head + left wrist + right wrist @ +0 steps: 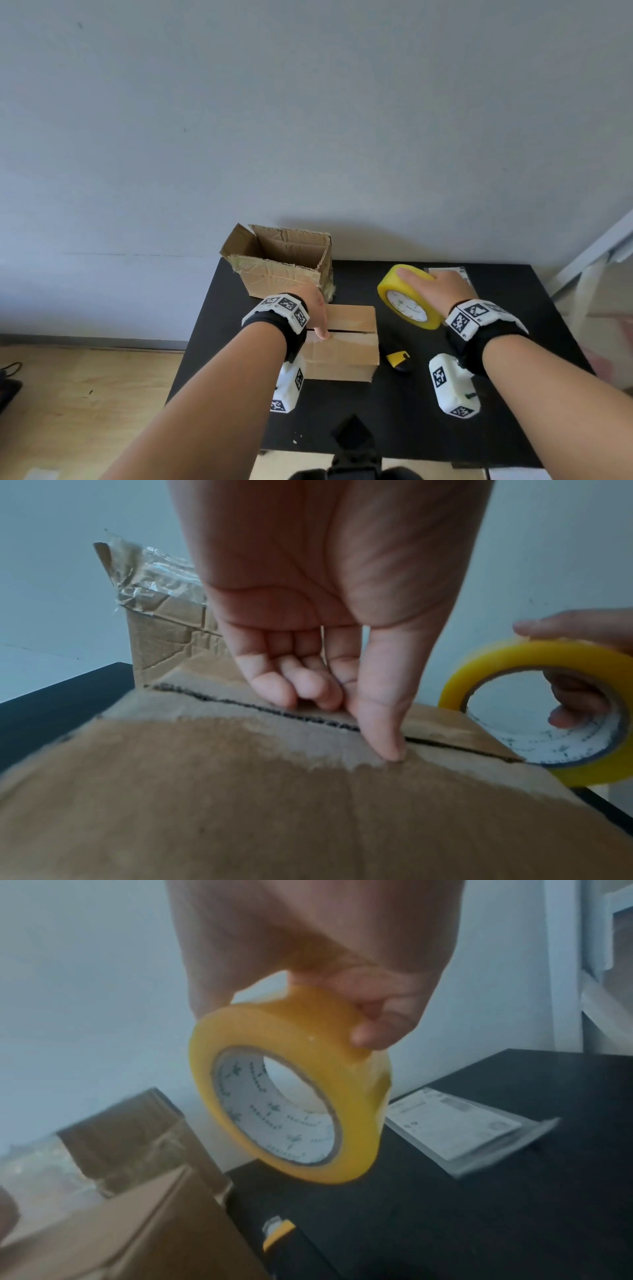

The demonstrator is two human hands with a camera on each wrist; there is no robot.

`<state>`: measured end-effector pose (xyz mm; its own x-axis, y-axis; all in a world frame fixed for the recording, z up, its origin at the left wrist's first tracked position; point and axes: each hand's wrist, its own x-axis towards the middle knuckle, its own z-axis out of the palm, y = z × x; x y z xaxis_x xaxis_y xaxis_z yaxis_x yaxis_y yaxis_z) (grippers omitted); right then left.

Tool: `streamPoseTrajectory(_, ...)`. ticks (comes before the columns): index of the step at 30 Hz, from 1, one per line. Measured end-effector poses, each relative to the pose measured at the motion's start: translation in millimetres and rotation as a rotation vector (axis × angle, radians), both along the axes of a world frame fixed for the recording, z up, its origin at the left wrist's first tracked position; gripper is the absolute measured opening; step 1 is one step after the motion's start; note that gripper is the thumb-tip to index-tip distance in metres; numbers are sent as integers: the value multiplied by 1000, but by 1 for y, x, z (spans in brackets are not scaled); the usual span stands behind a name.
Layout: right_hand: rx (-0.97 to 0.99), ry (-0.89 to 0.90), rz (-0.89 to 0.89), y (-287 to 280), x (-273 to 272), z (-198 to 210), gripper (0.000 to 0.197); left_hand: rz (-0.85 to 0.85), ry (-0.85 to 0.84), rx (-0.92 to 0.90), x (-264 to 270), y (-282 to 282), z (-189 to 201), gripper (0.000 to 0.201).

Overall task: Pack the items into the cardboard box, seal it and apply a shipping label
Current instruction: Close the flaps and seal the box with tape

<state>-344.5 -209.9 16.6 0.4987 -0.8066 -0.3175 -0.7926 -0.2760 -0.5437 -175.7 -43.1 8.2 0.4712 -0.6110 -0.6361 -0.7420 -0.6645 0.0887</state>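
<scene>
A small closed cardboard box (346, 353) sits on the black table (394, 428), its two top flaps meeting at a dark seam (219, 700). My left hand (318, 318) rests on top of it. The thumb (390, 739) presses the near flap beside the seam, and the other fingertips (274, 688) press the far flap. My right hand (435, 287) grips a yellow tape roll (407, 301) above the table, right of the box. The thumb (369, 1031) lies on the roll's outer band (284, 1031), and fingers (575, 699) reach through its core.
A second, open cardboard box (284, 263) with torn clear tape stands behind the closed one. A shipping label (452, 1123) in a clear sleeve lies at the table's far right. A yellow and black cutter (399, 359) lies just right of the closed box.
</scene>
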Motion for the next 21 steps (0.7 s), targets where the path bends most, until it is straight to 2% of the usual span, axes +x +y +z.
streamPoseTrajectory(3,53,-94,44,6,5,14,63,4,-22,-30,-1,1,6,45)
streamPoseTrajectory(7,52,-164,94,18,15,26,67,11,-8,-121,-1,6,15,26)
streamPoseTrajectory(9,49,-170,99,26,21,35,66,105,8,-321,2,8,23,21)
streamPoseTrajectory(11,53,-180,74,31,27,45,60,204,26,-599,3,9,37,18)
streamPoseTrajectory(14,92,-185,41,36,37,59,53,301,131,-867,4,5,57,32)
streamPoseTrajectory(17,124,-188,44,44,45,69,39,350,247,-881,1,1,65,45)
streamPoseTrajectory(21,136,-186,61,53,52,75,40,346,231,-882,-1,2,63,45)
